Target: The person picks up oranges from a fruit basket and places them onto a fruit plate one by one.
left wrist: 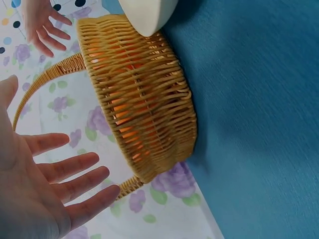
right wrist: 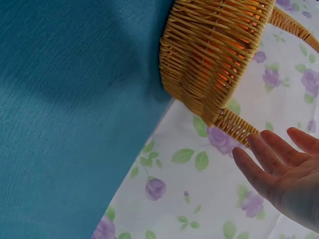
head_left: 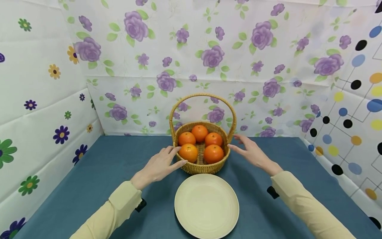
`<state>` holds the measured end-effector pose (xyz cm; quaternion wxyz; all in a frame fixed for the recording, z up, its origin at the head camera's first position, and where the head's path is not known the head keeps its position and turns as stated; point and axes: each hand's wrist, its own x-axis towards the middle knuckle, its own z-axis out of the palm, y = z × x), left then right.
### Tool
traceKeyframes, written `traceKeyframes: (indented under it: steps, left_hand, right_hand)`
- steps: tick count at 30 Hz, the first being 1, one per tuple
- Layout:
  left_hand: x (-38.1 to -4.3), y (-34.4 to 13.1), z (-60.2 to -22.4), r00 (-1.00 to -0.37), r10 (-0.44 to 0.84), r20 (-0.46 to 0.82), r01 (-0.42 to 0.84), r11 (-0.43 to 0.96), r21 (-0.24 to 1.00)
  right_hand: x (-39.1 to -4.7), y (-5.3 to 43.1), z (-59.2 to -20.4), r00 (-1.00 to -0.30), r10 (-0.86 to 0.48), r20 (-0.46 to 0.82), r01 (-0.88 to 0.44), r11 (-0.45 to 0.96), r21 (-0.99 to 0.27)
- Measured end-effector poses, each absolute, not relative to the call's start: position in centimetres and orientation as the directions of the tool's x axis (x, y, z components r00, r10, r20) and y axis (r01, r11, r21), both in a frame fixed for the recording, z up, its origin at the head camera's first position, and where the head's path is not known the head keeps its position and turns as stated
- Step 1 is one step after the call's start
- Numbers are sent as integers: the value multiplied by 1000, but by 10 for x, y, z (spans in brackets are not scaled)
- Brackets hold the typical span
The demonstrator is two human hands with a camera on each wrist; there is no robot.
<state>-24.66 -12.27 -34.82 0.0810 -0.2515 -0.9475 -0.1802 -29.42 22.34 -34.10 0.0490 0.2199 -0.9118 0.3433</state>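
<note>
A wicker basket with a tall arched handle stands on the table, holding several oranges, among them a front-left orange and a front-right orange. My left hand is at the basket's left rim, fingers spread and thumb reaching over the front edge in the head view. On the other side, my right hand hovers by the right rim with its fingers extended. Both wrist views show empty palms, the left hand and the right hand, facing the wicker wall.
A round cream plate lies directly in front of the basket. The table wears a blue cloth. Behind it hangs a floral curtain, with patterned side sheets at left and right.
</note>
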Motion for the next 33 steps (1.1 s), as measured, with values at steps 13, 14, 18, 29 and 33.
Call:
traceKeyframes:
  steps: [13,14,18,29,33]
  left_hand:
    - [-240,-118,-352,-852,468,234,520,804,289]
    - [-239,-118,-352,-853,468,230,519,804,291]
    - [-237,-118,-354,-853,473,221,521,799,301]
    - [-233,-116,-363,-836,505,216,549,778,306]
    - [-233,-114,-367,-836,510,203,549,775,312]
  right_hand:
    - [-295,210,-337,-886,-394,244,-456,649,-609]
    - [-295,209,-337,-886,-396,242,-456,648,-610]
    - [-296,204,-336,-888,-401,224,-448,648,-616]
    - [-298,197,-334,-883,-413,222,-456,648,-610]
    - [-298,196,-333,-882,-415,223,-459,651,-605]
